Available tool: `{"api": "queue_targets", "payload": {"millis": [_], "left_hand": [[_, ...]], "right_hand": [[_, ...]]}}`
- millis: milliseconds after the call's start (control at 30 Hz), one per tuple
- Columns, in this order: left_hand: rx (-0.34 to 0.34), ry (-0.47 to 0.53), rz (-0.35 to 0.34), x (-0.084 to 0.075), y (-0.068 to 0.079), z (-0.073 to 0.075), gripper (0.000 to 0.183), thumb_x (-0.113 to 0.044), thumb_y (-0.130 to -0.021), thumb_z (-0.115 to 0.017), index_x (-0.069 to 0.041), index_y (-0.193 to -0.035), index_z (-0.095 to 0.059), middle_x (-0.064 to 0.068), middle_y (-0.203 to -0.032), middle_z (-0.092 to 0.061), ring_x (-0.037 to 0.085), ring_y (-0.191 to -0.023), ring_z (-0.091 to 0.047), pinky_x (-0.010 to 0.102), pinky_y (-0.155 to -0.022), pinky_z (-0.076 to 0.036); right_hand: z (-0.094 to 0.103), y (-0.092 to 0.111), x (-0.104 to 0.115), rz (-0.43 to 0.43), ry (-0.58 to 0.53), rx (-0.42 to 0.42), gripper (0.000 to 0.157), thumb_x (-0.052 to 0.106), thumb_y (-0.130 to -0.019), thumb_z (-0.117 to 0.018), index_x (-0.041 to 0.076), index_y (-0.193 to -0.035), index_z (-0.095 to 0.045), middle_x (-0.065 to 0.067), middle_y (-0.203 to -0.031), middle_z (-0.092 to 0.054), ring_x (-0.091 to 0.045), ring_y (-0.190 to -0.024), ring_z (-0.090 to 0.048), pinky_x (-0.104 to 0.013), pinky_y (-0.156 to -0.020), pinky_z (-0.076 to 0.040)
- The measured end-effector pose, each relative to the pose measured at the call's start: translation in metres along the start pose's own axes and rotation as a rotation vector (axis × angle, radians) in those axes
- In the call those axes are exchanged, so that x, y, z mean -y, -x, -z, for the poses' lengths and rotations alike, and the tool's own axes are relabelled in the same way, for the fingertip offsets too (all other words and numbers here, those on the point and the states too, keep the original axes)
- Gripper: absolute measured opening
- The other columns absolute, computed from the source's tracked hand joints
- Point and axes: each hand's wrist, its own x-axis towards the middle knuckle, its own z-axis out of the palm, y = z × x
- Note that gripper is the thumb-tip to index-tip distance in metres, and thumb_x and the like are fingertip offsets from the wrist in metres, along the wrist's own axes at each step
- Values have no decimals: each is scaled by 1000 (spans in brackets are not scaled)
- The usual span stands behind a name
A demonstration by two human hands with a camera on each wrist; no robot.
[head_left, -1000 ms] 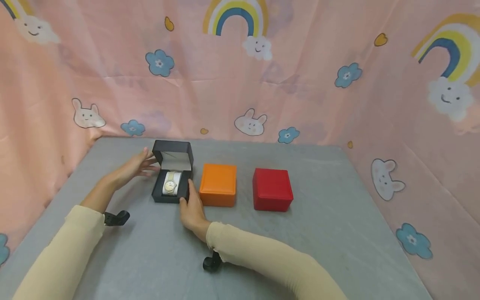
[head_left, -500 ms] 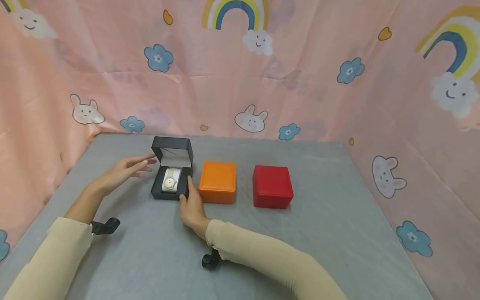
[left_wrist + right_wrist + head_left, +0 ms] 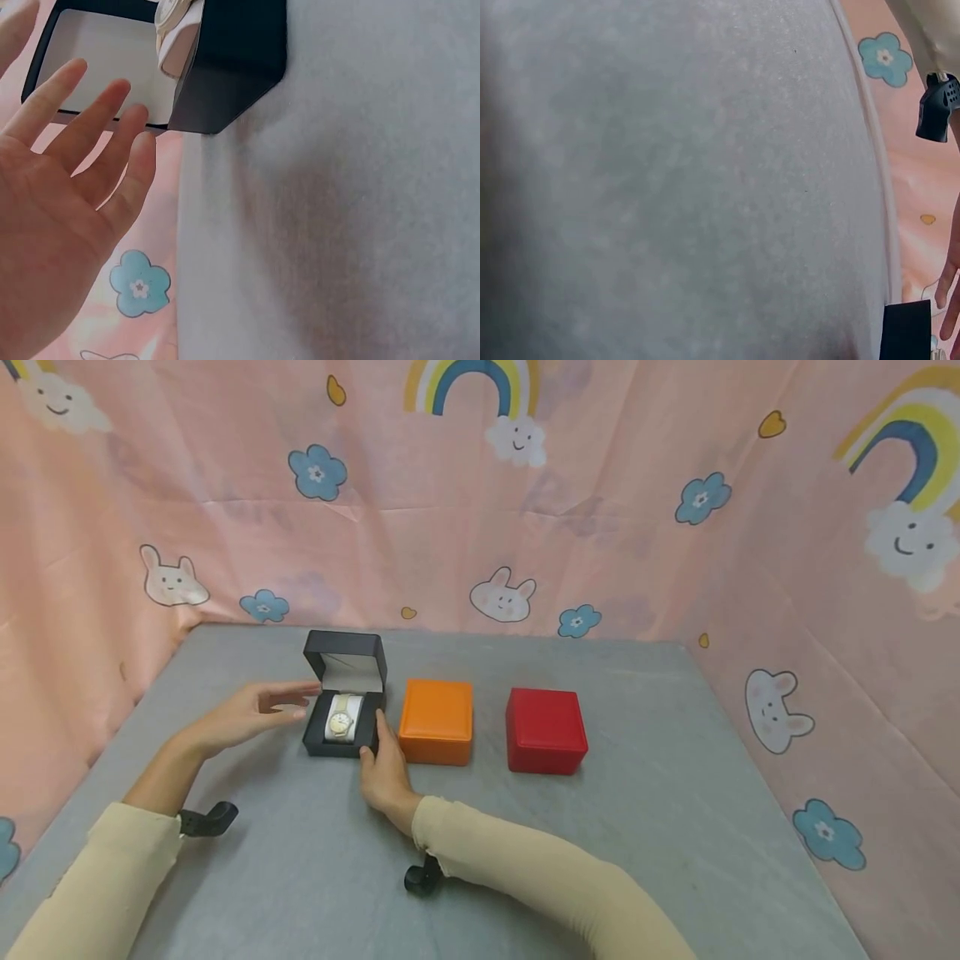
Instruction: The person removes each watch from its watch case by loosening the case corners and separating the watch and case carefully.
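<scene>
A black watch box [image 3: 318, 750] stands with its lid up on the grey cloth, its pale lining showing. Inside it, a small watch [image 3: 341, 724] with a light strap is wrapped round a white cushion. My left hand [image 3: 251, 714] is at the box's left side, fingers spread and holding nothing; in the left wrist view its fingers overlap the raised lid [image 3: 97, 52]. My right hand [image 3: 387, 777] rests against the right front corner, thumb by the front and straight fingers along the side. The right wrist view leaves this hand out.
Right of the black box stands a closed orange box [image 3: 437, 718], close to my right hand's fingers. Further right is a closed red box [image 3: 546, 731]. A pink patterned curtain [image 3: 420, 543] hangs behind and beside the grey table cloth [image 3: 660, 793].
My left hand drew back a little to the left from the box, then came in again with its fingers lower along the side. The right hand and the boxes stayed put.
</scene>
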Motion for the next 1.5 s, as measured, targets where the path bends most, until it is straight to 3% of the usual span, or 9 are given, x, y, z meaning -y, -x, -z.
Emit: {"api": "queue_targets", "payload": {"millis": [133,233,433,600,733,967,1100,1267,1500], "left_hand": [[19,1,-13,0,-3,-3,60,-19,-99,-65,-10,-154,-43,16,-157,-45,40,-140,-46,57,-110,-44],[31,5,-12,1,-6,-5,67,-19,-96,-69,-8,-155,-40,18,-159,-42,43,-143,-41,62,-111,-40],[53,-20,-4,2,-10,-9,71,-22,-92,-74,-9,-154,-42,23,-156,-41,44,-136,-47,59,-105,-47],[51,-81,13,4,-16,-10,73,-24,-90,-77,-12,-154,-43,25,-144,-50,35,-112,-63,40,-87,-55],[49,-83,8,5,-21,-11,77,-20,-89,-78,-9,-155,-40,24,-144,-51,24,-99,-60,27,-72,-50],[42,-146,-29,6,-28,-14,76,-16,-85,-81,-2,-151,-45,23,-122,-61,19,-85,-52,26,-58,-42],[14,-226,-51,6,-34,-16,73,-14,-82,-84,0,-146,-51,19,-116,-64,22,-89,-50,27,-60,-39],[-2,-309,-49,7,-36,-17,73,-17,-80,-85,-1,-144,-53,26,-138,-57,24,-93,-53,31,-73,-41],[4,-287,-63,10,-35,-22,80,-23,-80,-87,3,-146,-49,34,-147,-44,26,-97,-52,34,-78,-42]], "right_hand": [[-1,-1,1,-8,2,0,62,7,-106,-46,14,-162,-21,-12,-168,-25,-26,-156,-26,-45,-126,-25],[-1,-1,0,-9,3,-1,62,7,-106,-47,14,-162,-21,-12,-168,-25,-26,-156,-25,-45,-126,-24],[0,-1,-1,8,13,-1,62,6,-106,-46,13,-162,-21,-13,-168,-25,-28,-156,-26,-47,-126,-24],[0,-1,0,4,12,5,62,7,-106,-46,14,-163,-20,-12,-168,-24,-27,-156,-25,-46,-126,-23],[1,-2,1,-6,8,8,62,7,-107,-46,15,-163,-20,-11,-168,-24,-26,-156,-24,-45,-126,-23],[0,-1,1,-12,6,3,62,6,-106,-46,14,-162,-21,-11,-168,-24,-26,-156,-24,-45,-126,-23],[0,-1,2,-10,-1,3,62,6,-106,-46,14,-162,-21,-11,-168,-24,-26,-156,-25,-45,-126,-24],[1,-1,2,-10,-3,1,62,6,-106,-47,15,-162,-21,-10,-168,-25,-26,-156,-25,-45,-126,-24],[-1,0,-1,-6,-15,-10,62,6,-105,-47,13,-162,-23,-11,-168,-25,-27,-156,-25,-46,-126,-24]]}}
